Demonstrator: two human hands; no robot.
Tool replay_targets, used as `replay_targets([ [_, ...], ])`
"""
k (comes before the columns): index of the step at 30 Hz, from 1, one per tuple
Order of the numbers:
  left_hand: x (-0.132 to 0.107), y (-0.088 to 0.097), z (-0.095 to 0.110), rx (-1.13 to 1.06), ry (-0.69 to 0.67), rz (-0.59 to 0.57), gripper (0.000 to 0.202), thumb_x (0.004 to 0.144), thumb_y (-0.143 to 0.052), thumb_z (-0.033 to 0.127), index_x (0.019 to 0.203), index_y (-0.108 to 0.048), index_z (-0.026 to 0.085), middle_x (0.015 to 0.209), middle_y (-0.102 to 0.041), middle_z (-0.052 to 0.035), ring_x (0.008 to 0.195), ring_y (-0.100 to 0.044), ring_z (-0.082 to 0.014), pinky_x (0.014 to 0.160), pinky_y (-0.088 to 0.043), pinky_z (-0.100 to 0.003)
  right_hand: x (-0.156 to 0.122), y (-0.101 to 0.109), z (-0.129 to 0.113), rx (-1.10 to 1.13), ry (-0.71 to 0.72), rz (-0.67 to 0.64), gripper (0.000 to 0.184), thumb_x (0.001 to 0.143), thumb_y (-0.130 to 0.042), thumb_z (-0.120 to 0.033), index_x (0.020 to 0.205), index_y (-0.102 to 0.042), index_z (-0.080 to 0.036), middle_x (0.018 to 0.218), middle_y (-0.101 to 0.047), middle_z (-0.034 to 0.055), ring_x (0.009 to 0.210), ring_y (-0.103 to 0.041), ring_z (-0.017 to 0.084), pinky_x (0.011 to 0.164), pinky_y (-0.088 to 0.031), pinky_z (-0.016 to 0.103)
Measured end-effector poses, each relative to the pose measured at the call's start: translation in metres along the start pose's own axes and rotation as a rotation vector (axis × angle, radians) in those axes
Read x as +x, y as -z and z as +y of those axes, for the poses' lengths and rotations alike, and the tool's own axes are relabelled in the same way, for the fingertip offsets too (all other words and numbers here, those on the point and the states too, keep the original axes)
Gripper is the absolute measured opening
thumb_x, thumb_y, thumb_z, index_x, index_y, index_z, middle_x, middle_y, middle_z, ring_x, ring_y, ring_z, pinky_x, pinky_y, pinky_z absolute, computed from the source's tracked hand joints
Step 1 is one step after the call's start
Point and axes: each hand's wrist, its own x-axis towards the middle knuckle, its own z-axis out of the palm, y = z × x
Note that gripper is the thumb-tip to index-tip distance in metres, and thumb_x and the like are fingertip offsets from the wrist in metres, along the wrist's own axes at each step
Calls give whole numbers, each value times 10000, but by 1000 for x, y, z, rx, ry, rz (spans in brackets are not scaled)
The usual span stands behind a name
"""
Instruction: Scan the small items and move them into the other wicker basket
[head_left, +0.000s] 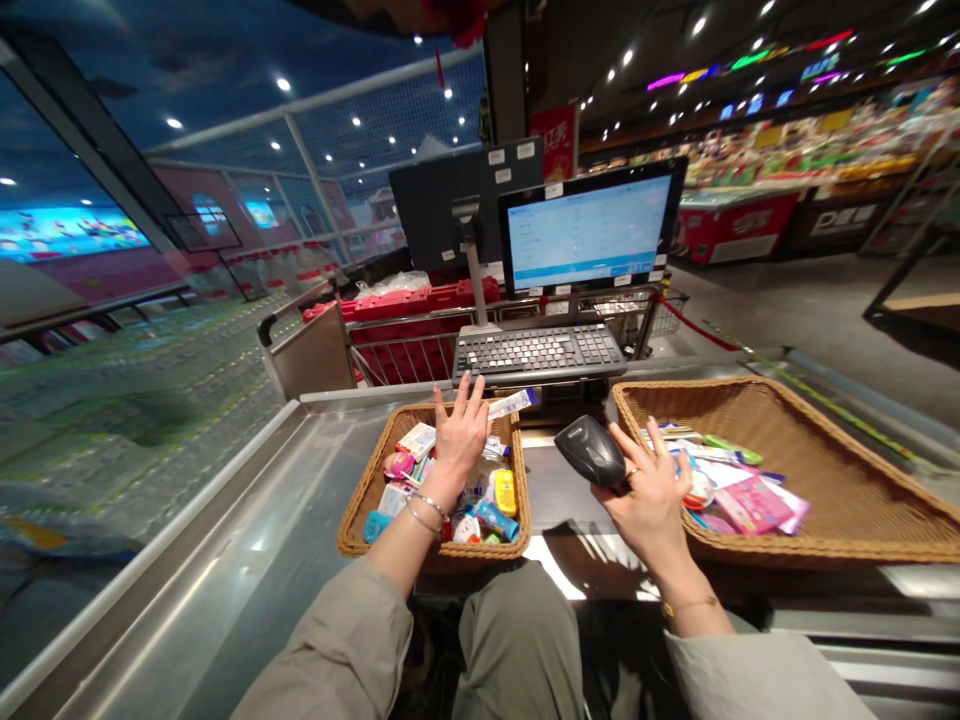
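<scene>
My left hand (pixel 459 432) is raised over the small wicker basket (pixel 358 515) of packaged goods and holds a long white packet (pixel 513 403) by its end, with the other fingers spread. My right hand (pixel 651 485) grips a black handheld barcode scanner (pixel 592 449) between the two baskets, its head pointing left toward the packet. The large wicker tray (pixel 862 500) on the right holds several flat packets, among them a pink packet (pixel 752 503).
A black keyboard (pixel 538 351) and a lit monitor (pixel 591 230) stand behind the baskets on the steel checkout counter (pixel 247 560). A shopping cart with a red crate (pixel 420 300) is behind the counter. Store shelves fill the right background.
</scene>
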Motion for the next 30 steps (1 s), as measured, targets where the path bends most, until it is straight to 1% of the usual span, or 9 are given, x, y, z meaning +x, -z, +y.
replay_targets([
  [4,4,-4,13,-12,-33,30,297,1042,-441,234,1203,-690,204,1626,-378,-107,1576,-182,-328,1208,197,-706,0,1,-1,8,-5,-15,134,785,-616,-240,883,-706,-218,1382,-675,93,1501,-367,396,1160,-190,748],
  [9,10,-5,31,-43,-54,44,308,1048,-432,256,1205,-691,200,1627,-375,-107,1580,-145,-322,1209,198,-702,0,3,-2,1,4,-23,139,810,-626,-265,918,-698,-216,1387,-674,90,1500,-367,412,1148,-200,756],
  [13,13,-5,39,-64,-67,35,306,1046,-438,269,1196,-693,192,1633,-358,-109,1583,-109,-309,1209,206,-685,-1,3,-3,-4,11,-19,148,816,-642,-269,940,-706,-220,1378,-681,86,1506,-359,411,1162,-187,751],
  [17,15,-6,43,-34,-84,57,297,1046,-453,286,1196,-695,199,1626,-368,-106,1580,-147,-315,1200,230,-681,-1,4,-4,-2,14,-11,152,825,-643,-265,955,-708,-217,1366,-689,89,1510,-358,402,1173,-183,742],
  [21,16,-8,44,15,-105,98,283,1045,-470,289,1163,-709,193,1615,-375,-100,1568,-200,-320,1186,270,-642,-1,4,-3,-3,17,-8,136,828,-646,-265,941,-706,-218,1362,-692,80,1500,-373,405,1178,-177,739],
  [24,16,-10,44,33,-110,122,253,1030,-501,265,1144,-715,193,1608,-383,-95,1561,-212,-315,1191,263,-629,-2,3,-2,5,18,-11,124,834,-630,-259,927,-702,-219,1362,-694,69,1495,-381,408,1172,-182,743],
  [30,17,-13,45,27,-115,162,226,1012,-546,282,1127,-724,202,1607,-387,-89,1554,-213,-319,1207,218,-642,-2,4,-1,7,18,-14,191,832,-622,-254,999,-706,-216,1356,-696,75,1498,-376,404,1176,-179,736],
])
